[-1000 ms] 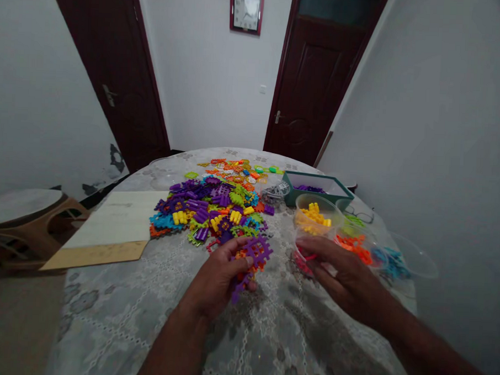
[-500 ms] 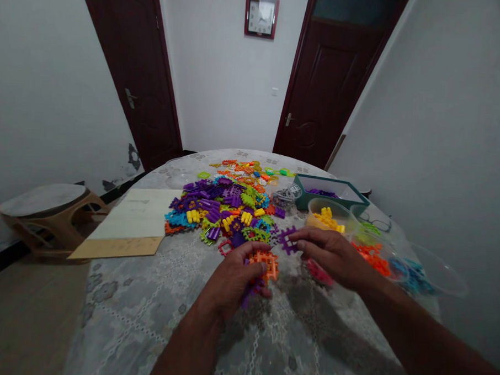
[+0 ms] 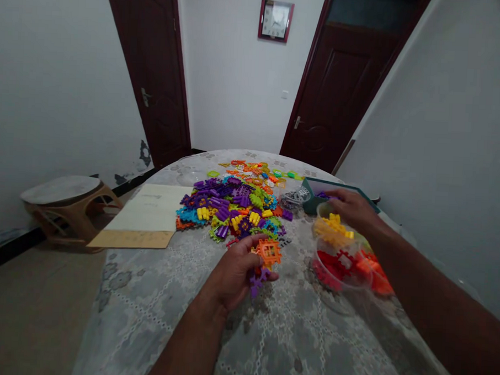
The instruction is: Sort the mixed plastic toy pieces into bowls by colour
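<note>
The left hand (image 3: 234, 272) sits on the near side of the heap of plastic pieces (image 3: 236, 203), fingers clenched around a small stack of interlocking tiles: an orange tile (image 3: 269, 251) on top, facing up, and a purple tile (image 3: 257, 277) poking out beneath the thumb. The stack is held just above the bench (image 3: 153, 316), just short of the heap's near edge. The right hand (image 3: 352, 207) reaches out to the right of the heap, over the green box (image 3: 312, 186) and the clear tub of yellow pieces (image 3: 331, 227); whether its fingers grip anything I cannot tell, since the fingertips blur into the box's rim. Nearer than the yellow tub, still right of the heap, stands a clear tub of red pieces (image 3: 340, 269), with orange pieces (image 3: 374, 273) just beside it, partly behind the right forearm. Left of the heap a pale board (image 3: 147, 219) lies flat on the bench's patterned cloth, and beyond it, off the bench, stands a low wooden stool (image 3: 67, 199)
</note>
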The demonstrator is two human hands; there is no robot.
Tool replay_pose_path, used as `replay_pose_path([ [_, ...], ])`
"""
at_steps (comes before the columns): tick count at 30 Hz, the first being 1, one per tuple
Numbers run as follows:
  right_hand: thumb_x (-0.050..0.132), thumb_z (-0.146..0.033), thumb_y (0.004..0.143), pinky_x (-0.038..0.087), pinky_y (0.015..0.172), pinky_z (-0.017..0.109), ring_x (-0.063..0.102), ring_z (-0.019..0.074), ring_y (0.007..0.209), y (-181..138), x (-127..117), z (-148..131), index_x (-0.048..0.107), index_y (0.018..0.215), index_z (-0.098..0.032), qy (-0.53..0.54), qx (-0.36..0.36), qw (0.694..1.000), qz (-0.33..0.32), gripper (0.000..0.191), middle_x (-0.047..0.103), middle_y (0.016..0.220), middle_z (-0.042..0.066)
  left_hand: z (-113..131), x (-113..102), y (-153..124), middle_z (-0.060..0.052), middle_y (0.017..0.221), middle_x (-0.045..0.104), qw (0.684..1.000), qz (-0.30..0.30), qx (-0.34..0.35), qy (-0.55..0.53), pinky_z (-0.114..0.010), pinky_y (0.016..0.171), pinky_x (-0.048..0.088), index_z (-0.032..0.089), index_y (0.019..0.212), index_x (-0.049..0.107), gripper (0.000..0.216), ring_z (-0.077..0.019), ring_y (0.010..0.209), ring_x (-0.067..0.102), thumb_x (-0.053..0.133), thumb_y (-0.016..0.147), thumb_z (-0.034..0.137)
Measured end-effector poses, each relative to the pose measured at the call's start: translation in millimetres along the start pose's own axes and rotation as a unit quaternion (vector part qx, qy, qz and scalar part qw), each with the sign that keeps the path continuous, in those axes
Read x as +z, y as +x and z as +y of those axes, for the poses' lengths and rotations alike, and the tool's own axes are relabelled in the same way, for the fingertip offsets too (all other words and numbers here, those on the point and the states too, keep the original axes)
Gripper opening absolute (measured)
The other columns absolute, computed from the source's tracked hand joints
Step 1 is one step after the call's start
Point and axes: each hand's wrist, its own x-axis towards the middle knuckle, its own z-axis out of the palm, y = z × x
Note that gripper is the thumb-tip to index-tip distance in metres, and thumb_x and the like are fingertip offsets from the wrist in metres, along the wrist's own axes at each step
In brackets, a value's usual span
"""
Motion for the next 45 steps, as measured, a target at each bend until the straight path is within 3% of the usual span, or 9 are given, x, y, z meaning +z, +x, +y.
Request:
replay_pose_path([
  [5, 0.061, -0.037, 0.1, 0.058, 0.074, 0.033, 0.072, 0.019, 0.085, -90, 32, -77, 0.071, 0.132, -0.028, 0.071, -0.102, 0.976, -0.181, 0.034, 0.077, 0.115, 0.007, 1, 2, -2, -0.013, 0.119, 0.072, 1.0, -0.028, -0.003, 0.007, -0.038, 0.072, 0.066, 0.018, 0.13, 0.067, 0.058, -0.0193, 0.081, 0.071, 0.07, 0.073, 0.007],
  [10, 0.062, -0.027, 0.099, 0.057, 0.078, 0.033, 0.07, 0.0188, 0.09, -140, 61, -110, 0.068, 0.132, -0.028, 0.126, -0.101, 0.971, -0.178, 0.034, 0.076, 0.111, 0.005, 2, 5, -5, -0.014, 0.131, 0.069, 0.998, -0.047, -0.006, 0.033, -0.035, 0.07, 0.065, 0.021, 0.134, 0.067, 0.061, -0.0236, 0.095, 0.072, 0.075, 0.074, 0.01],
  [17, 0.064, -0.034, 0.097, 0.055, 0.068, 0.03, 0.067, 0.0174, 0.08, -149, 64, -86, 0.065, 0.125, -0.024, 0.23, 0.015, 0.969, -0.092, 0.03, 0.072, 0.093, 0.002, 1, 8, -2, -0.015, 0.119, 0.073, 0.998, 0.003, -0.03, 0.048, -0.035, 0.069, 0.065, 0.017, 0.128, 0.069, 0.054, -0.0213, 0.082, 0.074, 0.079, 0.075, 0.011],
  [21, 0.063, -0.037, 0.097, 0.055, 0.071, 0.031, 0.067, 0.0181, 0.08, -155, 31, -66, 0.07, 0.108, -0.023, 0.127, 0.02, 0.992, 0.001, 0.019, 0.072, 0.095, 0.003, 5, 7, 0, -0.017, 0.122, 0.071, 0.999, 0.038, -0.027, 0.022, -0.036, 0.07, 0.067, 0.016, 0.123, 0.069, 0.048, -0.0263, 0.098, 0.074, 0.074, 0.076, 0.01],
  [28, 0.058, -0.031, 0.096, 0.059, 0.08, 0.037, 0.069, 0.0216, 0.085, -157, -43, 20, 0.069, 0.103, -0.022, -0.129, -0.054, 0.974, 0.177, 0.015, 0.071, 0.105, 0.009, 6, 4, 2, -0.016, 0.114, 0.072, 0.999, 0.043, -0.018, -0.007, -0.033, 0.067, 0.067, 0.012, 0.125, 0.067, 0.063, -0.0209, 0.08, 0.074, 0.06, 0.064, -0.002],
  [31, 0.055, -0.03, 0.096, 0.06, 0.077, 0.038, 0.07, 0.0222, 0.083, -157, -59, 61, 0.069, 0.104, -0.019, -0.198, -0.049, 0.962, 0.181, 0.02, 0.071, 0.107, 0.012, 5, 5, 3, -0.017, 0.119, 0.071, 0.999, 0.039, -0.005, -0.005, -0.039, 0.077, 0.069, 0.013, 0.128, 0.066, 0.063, -0.0231, 0.087, 0.075, 0.061, 0.067, -0.003],
  [35, 0.051, -0.031, 0.096, 0.061, 0.083, 0.043, 0.072, 0.0246, 0.087, -160, -65, 92, 0.071, 0.108, -0.016, -0.242, -0.027, 0.963, 0.114, 0.028, 0.074, 0.111, 0.015, 4, 6, 3, -0.02, 0.125, 0.07, 0.999, 0.032, 0.006, -0.008, -0.048, 0.086, 0.068, 0.013, 0.135, 0.063, 0.062, -0.0298, 0.102, 0.076, 0.066, 0.074, -0.002],
  [39, 0.046, -0.029, 0.096, 0.059, 0.09, 0.046, 0.074, 0.0276, 0.095, -166, -63, 85, 0.074, 0.104, -0.016, -0.269, -0.003, 0.954, 0.134, 0.031, 0.077, 0.107, 0.013, 5, 5, 2, -0.02, 0.119, 0.072, 1.0, 0.022, -0.017, 0.001, -0.047, 0.086, 0.068, 0.013, 0.144, 0.057, 0.066, -0.0316, 0.104, 0.077, 0.071, 0.081, 0.002],
  [45, 0.052, -0.028, 0.098, 0.059, 0.092, 0.043, 0.074, 0.0259, 0.1, -180, -33, 21, 0.073, 0.108, -0.021, -0.174, -0.058, 0.969, 0.165, 0.024, 0.077, 0.109, 0.01, 5, 7, -1, -0.02, 0.125, 0.071, 0.999, 0.015, -0.035, 0.02, -0.043, 0.081, 0.068, 0.016, 0.137, 0.06, 0.053, -0.0301, 0.104, 0.076, 0.074, 0.086, 0.008],
])
